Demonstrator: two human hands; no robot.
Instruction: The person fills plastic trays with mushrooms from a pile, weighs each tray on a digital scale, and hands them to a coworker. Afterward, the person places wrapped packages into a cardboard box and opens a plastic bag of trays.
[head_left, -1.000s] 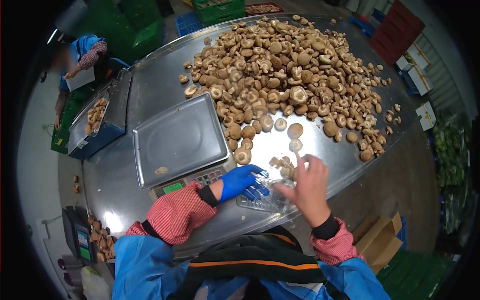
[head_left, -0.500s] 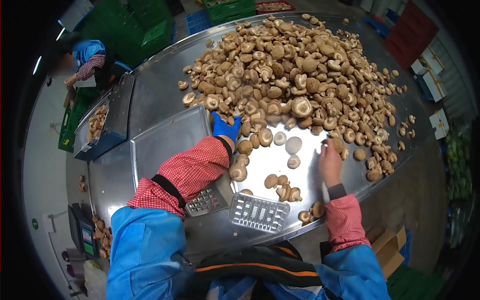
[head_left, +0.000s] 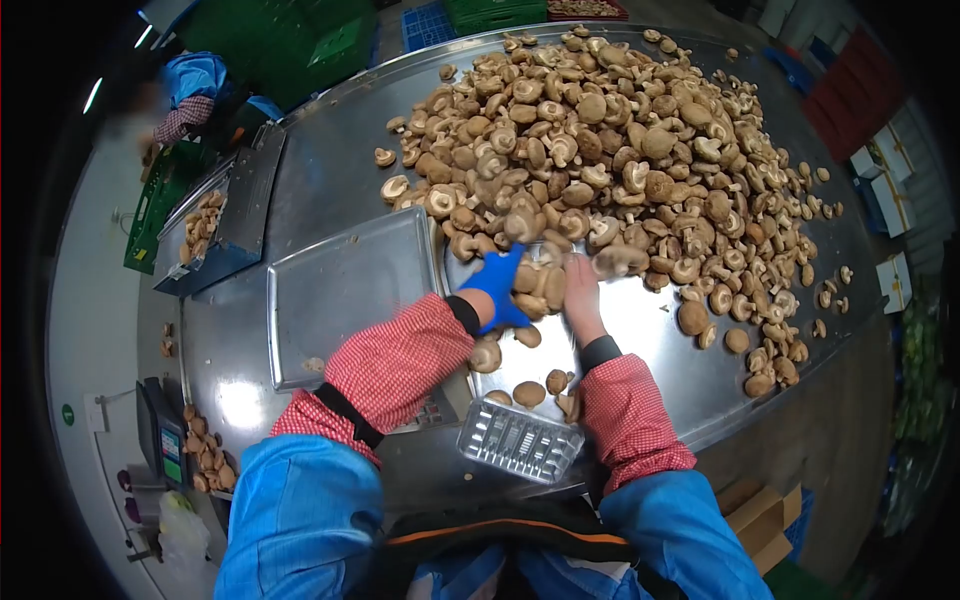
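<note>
Loose shiitake mushrooms (head_left: 540,285) lie bunched between my two hands at the near edge of a large shiitake pile (head_left: 640,150). My left hand (head_left: 490,290), in a blue glove, has its thumb and fingers spread against the left side of the bunch. On the right side, my bare right hand (head_left: 582,295) is stretched out, its fingertips partly hidden by blur. Several single mushrooms (head_left: 529,394) lie nearer to me. A clear ribbed plastic tray (head_left: 522,441) sits close to my body, with no mushrooms in it.
A flat metal tray (head_left: 350,300) lies left of my left arm on the steel table (head_left: 330,160). A keypad is mostly covered by my left sleeve. Farther left are a box of mushrooms (head_left: 203,228) and another person (head_left: 190,100). A cardboard box (head_left: 765,525) stands lower right.
My right hand has moved left from the pile's right part, towards my left hand. My left hand has shifted right and down. Mushrooms are now bunched between both hands.
</note>
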